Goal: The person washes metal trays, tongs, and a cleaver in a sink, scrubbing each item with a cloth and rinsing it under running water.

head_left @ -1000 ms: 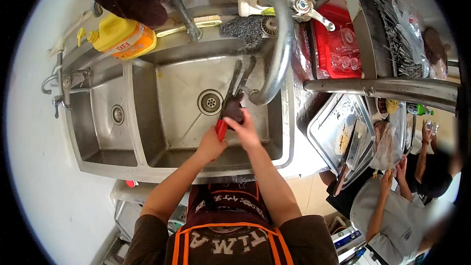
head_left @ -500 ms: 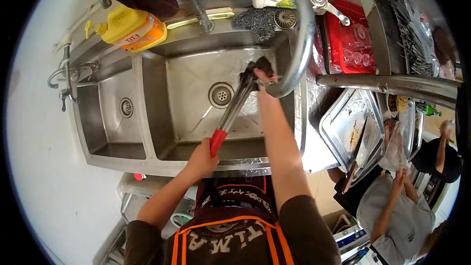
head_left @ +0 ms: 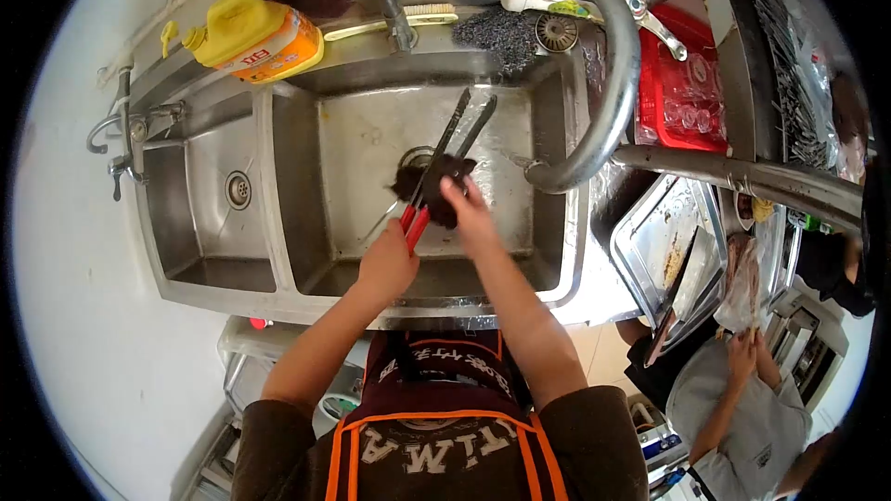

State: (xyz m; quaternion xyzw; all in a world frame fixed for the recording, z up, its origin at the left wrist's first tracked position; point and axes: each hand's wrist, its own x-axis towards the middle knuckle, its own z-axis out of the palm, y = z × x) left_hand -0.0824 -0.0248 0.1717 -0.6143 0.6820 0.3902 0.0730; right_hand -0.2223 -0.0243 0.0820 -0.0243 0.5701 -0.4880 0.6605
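My left hand (head_left: pixel 388 264) is closed round the red handles of a pair of metal tongs (head_left: pixel 476 125) above the large sink basin (head_left: pixel 357 134). The tongs' two dark arms point away from me and stand apart. A dark brown cloth (head_left: pixel 447 190) wraps the tongs near the handles, partly hiding them. My right hand (head_left: pixel 471 220) grips this cloth, fingers pressed against it. Beneath, the cloth and tongs partly cover the drain (head_left: pixel 419 157). From the right, a curved faucet pipe (head_left: pixel 617 83) reaches over the basin, with what looks like water at its mouth.
A yellow jug (head_left: pixel 260 42), a brush (head_left: pixel 422 17), a dark scouring mesh (head_left: pixel 501 40) and a strainer (head_left: pixel 557 32) line the back ledge. Right of the sink are a red basket (head_left: pixel 650 97), a metal tray (head_left: pixel 636 213) and a knife (head_left: pixel 670 292). A co-worker's hands (head_left: pixel 745 350) hold a plastic bag.
My right hand and the cloth have moved from the tongs' far tips towards the handles, nearer me. The tongs' arms, close together before, are spread now. The co-worker's hands have come together.
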